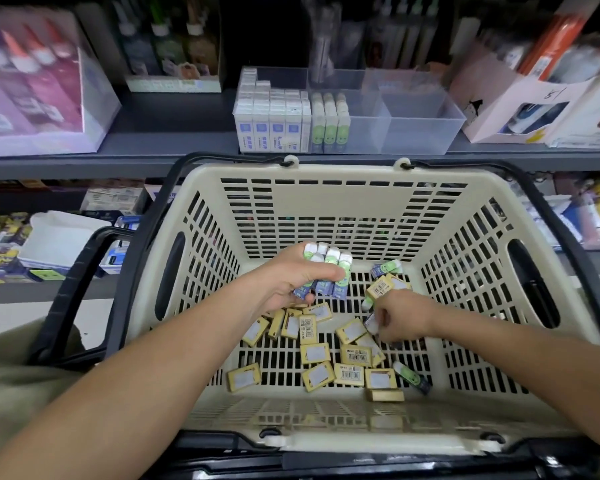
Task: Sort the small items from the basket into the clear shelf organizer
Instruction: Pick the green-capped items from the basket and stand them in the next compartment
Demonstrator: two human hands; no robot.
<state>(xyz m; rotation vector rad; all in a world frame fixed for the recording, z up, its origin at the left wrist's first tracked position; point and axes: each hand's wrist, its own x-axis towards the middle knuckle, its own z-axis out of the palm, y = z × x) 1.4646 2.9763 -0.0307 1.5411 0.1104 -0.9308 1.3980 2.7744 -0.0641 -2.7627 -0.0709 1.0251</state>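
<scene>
Gripping a row of green-and-white packs (329, 268), the left hand (291, 282) is held curled above the basket (340, 202) floor. A small pale pack (372, 322) is pinched by the right hand (400, 318), fingers bent, near the right wall. Yellow boxes (355, 355) are scattered across the middle toward the near rim. The clear organizer (423, 123) is set at the shelf (174, 136) edge, just beyond the far rim.
</scene>
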